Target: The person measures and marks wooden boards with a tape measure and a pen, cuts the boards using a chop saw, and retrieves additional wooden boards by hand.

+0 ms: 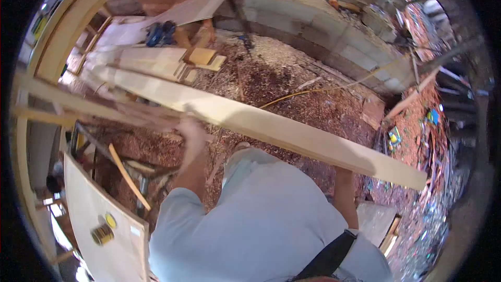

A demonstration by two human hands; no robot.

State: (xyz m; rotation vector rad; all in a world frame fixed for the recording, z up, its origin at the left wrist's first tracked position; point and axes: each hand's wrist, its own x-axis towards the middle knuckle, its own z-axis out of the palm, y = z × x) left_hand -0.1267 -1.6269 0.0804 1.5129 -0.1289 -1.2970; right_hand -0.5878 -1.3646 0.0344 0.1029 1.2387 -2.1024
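A long pale wooden plank (271, 125) runs across the view from upper left to lower right, in front of my body. My left hand (193, 128) is at its near edge, left of the middle, with blurred fingers closed on the edge. Toward the plank's right end, my right hand (342, 175) reaches underneath. Only the wrist and forearm show there; the plank covers the fingers. More boards (148, 61) are stacked beyond the plank's far left part.
A low block wall (313, 26) stands at the back. Wood shavings (261, 75) cover the ground, crossed by a yellow cord (313, 90). At lower left, an open can (102, 234) and its yellow lid (110, 220) rest on a pale panel (115, 256). Timber posts (68, 31) rise at left.
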